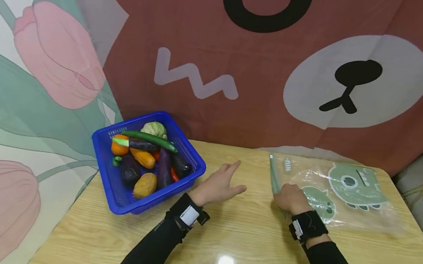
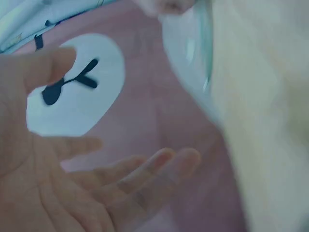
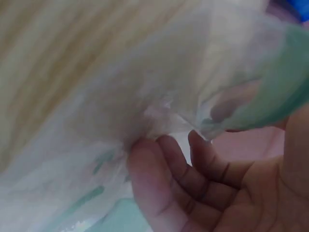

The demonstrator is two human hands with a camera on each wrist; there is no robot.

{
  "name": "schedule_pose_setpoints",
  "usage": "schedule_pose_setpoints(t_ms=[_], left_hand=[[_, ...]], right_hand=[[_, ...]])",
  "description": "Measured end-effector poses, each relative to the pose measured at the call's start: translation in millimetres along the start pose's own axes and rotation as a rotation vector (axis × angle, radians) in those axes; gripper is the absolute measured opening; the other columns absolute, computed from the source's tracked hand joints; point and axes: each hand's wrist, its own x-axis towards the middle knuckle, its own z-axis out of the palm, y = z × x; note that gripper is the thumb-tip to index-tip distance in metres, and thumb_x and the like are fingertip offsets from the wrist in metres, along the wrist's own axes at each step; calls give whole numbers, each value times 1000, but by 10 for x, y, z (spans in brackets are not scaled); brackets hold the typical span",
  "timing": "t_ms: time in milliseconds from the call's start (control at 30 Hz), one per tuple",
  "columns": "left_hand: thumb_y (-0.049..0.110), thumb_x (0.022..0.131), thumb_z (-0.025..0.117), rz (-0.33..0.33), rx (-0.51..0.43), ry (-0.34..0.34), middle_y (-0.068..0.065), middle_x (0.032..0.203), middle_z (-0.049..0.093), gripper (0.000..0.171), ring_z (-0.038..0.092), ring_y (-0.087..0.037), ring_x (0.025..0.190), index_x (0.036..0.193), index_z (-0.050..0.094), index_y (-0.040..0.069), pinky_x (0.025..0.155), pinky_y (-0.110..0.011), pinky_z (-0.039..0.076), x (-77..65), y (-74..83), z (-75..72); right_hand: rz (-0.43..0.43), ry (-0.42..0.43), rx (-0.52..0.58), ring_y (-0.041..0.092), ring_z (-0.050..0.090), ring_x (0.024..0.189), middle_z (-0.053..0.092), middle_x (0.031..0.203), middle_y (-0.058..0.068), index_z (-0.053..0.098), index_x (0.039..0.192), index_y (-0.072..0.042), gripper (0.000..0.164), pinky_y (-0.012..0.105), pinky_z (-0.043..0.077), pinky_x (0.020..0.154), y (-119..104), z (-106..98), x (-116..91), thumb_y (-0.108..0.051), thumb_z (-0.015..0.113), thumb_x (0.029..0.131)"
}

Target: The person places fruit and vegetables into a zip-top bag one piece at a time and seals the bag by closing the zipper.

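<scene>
A clear plastic bag (image 1: pixel 359 211) with green cartoon prints lies flat on the right half of the table, its green-edged opening to the left. My right hand (image 1: pixel 292 200) holds the bag near that edge. Close up in the right wrist view, the curled fingers (image 3: pixel 154 179) grip the clear film beside the green strip (image 3: pixel 270 96). My left hand (image 1: pixel 217 188) hovers between the bag and a blue basket (image 1: pixel 112 194), fingers spread and nothing in it. The left wrist view shows the same empty palm (image 2: pixel 43 193).
Play or real vegetables fill the basket at the left: a cucumber (image 1: pixel 150 140), eggplants (image 1: pixel 165 168), a potato (image 1: pixel 145 186), a cabbage (image 1: pixel 154 129) and others. The wooden table (image 1: pixel 194 248) meets a printed cloth (image 1: pixel 197 116) at its back edge.
</scene>
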Motion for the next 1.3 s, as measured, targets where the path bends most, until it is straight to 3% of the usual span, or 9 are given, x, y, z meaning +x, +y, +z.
schedule_pose_setpoints(t_ms=[267, 400, 567, 633, 733, 900, 1033, 1167, 1300], left_hand=[[39, 92, 58, -172, -418, -112, -24, 147, 32, 81, 66, -32, 96, 150, 15, 4, 79, -35, 54, 228, 2, 451], [36, 94, 56, -227, -602, -140, -26, 147, 31, 81, 64, -35, 100, 150, 10, 0, 75, -36, 56, 303, 48, 626], [37, 96, 52, -246, -771, -155, -26, 134, 48, 74, 65, -35, 101, 145, 18, -8, 76, -40, 56, 360, 94, 762], [34, 98, 50, -237, -832, -149, -24, 124, 56, 62, 66, -33, 98, 135, 29, -10, 77, -41, 56, 366, 102, 786], [25, 99, 49, -180, -933, -126, -21, 114, 61, 38, 68, -33, 95, 123, 41, -4, 80, -43, 54, 361, 99, 809], [14, 99, 48, -37, -1005, -72, -26, 111, 64, 27, 67, -38, 92, 122, 46, 2, 81, -50, 53, 296, 50, 841], [5, 97, 49, -28, -1007, -6, -26, 109, 64, 32, 69, -30, 83, 127, 44, 0, 78, -51, 53, 195, 33, 854], [-6, 88, 50, -31, -926, 80, -21, 103, 67, 52, 67, -16, 70, 137, 39, 8, 68, -46, 56, 92, 73, 836], [-11, 82, 50, 33, -807, 113, -17, 106, 67, 69, 67, -11, 68, 143, 33, 16, 59, -32, 56, -34, 153, 790]], right_hand=[[-24, 71, 104, 21, 48, 53, 49, 62, 7, 51, 65, -6, 26, 29, 36, 47, -136, -45, -194, -19, 50, 88], [-70, 129, 124, 18, 46, 53, 48, 62, 5, 52, 72, -4, 21, 28, 35, 47, -255, -80, -306, -17, 52, 88], [-161, 184, 156, 16, 44, 51, 47, 61, 4, 53, 76, -4, 17, 27, 33, 48, -438, -72, -471, -15, 52, 89], [-195, 190, 165, 15, 42, 51, 46, 61, 4, 52, 77, -5, 16, 27, 33, 49, -505, -70, -538, -13, 51, 90], [-226, 208, 170, 14, 42, 52, 45, 62, 3, 52, 78, -6, 12, 26, 33, 49, -576, -76, -625, -9, 49, 89], [-239, 228, 204, 14, 41, 50, 44, 62, 3, 50, 80, -5, 9, 26, 33, 47, -615, -119, -726, -5, 48, 89], [-236, 182, 220, 14, 40, 50, 43, 61, 3, 49, 80, -7, 9, 25, 31, 47, -622, -162, -780, -5, 47, 88], [-241, 110, 200, 13, 42, 51, 45, 62, 2, 48, 87, -5, 6, 25, 33, 46, -664, -215, -821, -8, 53, 88], [-255, 12, 177, 14, 44, 50, 48, 64, 4, 46, 103, 2, 22, 27, 35, 45, -745, -329, -865, -15, 54, 91]])
